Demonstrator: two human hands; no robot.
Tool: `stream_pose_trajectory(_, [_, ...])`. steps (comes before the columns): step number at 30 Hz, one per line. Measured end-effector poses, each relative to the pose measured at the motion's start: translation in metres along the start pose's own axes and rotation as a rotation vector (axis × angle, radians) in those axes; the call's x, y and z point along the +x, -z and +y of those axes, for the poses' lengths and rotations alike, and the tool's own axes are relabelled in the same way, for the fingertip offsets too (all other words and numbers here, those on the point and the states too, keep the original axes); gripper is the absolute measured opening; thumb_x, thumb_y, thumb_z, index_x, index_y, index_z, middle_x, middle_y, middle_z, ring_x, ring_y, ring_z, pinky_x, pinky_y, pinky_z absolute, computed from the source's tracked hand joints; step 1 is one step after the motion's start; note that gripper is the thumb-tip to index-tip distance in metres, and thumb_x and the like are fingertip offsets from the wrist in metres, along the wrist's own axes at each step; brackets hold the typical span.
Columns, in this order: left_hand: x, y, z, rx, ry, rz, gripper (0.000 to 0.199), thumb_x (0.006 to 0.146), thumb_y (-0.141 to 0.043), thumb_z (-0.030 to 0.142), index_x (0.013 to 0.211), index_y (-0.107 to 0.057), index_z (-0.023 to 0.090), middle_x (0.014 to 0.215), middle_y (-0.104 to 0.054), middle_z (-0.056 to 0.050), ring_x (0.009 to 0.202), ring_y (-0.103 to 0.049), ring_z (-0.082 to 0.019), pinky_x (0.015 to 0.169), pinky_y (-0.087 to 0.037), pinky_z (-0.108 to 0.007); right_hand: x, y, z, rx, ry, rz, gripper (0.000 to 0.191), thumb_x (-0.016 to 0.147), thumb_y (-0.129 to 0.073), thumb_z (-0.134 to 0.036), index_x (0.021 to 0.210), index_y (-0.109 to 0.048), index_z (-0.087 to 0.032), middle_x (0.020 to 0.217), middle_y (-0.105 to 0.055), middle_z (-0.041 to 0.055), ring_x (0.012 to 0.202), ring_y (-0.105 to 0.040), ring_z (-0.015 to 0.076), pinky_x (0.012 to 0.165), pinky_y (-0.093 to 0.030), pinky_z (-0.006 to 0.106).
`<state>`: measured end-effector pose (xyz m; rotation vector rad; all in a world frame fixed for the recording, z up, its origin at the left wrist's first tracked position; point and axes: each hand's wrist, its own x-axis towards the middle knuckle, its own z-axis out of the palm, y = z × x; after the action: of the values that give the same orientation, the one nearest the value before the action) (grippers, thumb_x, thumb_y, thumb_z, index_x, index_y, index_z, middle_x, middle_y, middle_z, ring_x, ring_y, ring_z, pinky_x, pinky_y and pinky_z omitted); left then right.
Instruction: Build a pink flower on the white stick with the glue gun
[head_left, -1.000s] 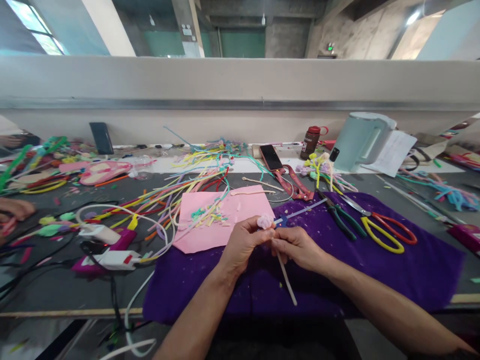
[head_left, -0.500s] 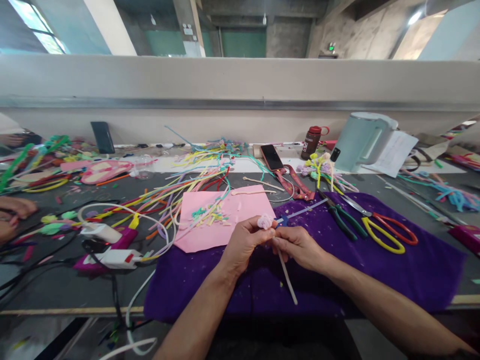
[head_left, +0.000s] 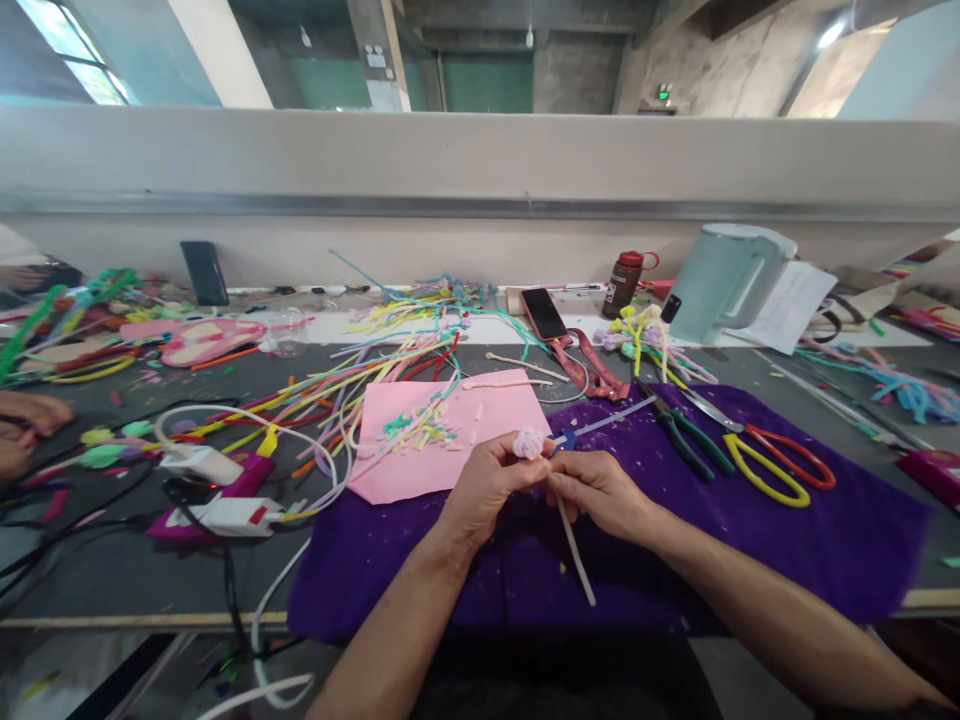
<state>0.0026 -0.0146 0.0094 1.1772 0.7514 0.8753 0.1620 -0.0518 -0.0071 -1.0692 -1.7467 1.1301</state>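
My left hand [head_left: 487, 485] is closed, pinching a small pale pink pipe-cleaner flower [head_left: 529, 443] between thumb and fingers. Beside it, almost touching, my right hand [head_left: 592, 485] pinches a pale pipe-cleaner stem [head_left: 577, 555] that slants down below both hands. Fingers hide where the stem meets the flower. Just behind the right hand lies a small blue object [head_left: 567, 438], mostly covered, with a translucent rod [head_left: 619, 413] running up to the right. Under the hands is a purple cloth [head_left: 405, 570].
A pink sheet [head_left: 382, 480] bears green and yellow clippings. To the right lie green-handled pliers [head_left: 697, 440] and red-and-yellow scissors [head_left: 765, 460]. White chargers and cables [head_left: 232, 515] crowd the left. A phone [head_left: 544, 313], bottle [head_left: 624, 285] and kettle [head_left: 724, 280] stand behind. Another person's hand [head_left: 30, 425] is at far left.
The flower has turned slightly in my left fingers and the stem's lower end has shifted a little. Both hands keep nearly the same place.
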Motion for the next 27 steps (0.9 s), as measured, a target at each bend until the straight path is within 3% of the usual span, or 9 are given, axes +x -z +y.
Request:
stream_pose_trajectory(22, [-0.0002,0.0001,0.0007,-0.024,0.05,-0.078,0.025,0.06,-0.068,0.018,0.084,-0.066,0.013,0.064,-0.061,-0.001,0.054,-0.05,-0.009,0.053,-0.036,-0.021,-0.001,0.0001,-0.0004,0.159,-0.043,0.006,0.03,0.083,-0.049,-0.039,0.068,-0.056,-0.013,0.057,-0.052,-0.0024,0.043,-0.048,0.0051,0.041,-0.036,0.016])
stream_pose_trajectory(27, [0.004,0.0026,-0.0013,-0.076,0.034,0.023,0.021,0.065,-0.065,0.024,0.084,-0.066,0.014,0.074,-0.063,-0.004,0.057,-0.052,-0.009,0.048,-0.035,-0.019,0.0007,0.0058,-0.0055,0.286,-0.105,0.029,0.026,0.081,-0.051,-0.038,0.077,-0.057,-0.013,0.059,-0.055,-0.002,0.041,-0.048,0.0051,0.038,-0.033,0.016])
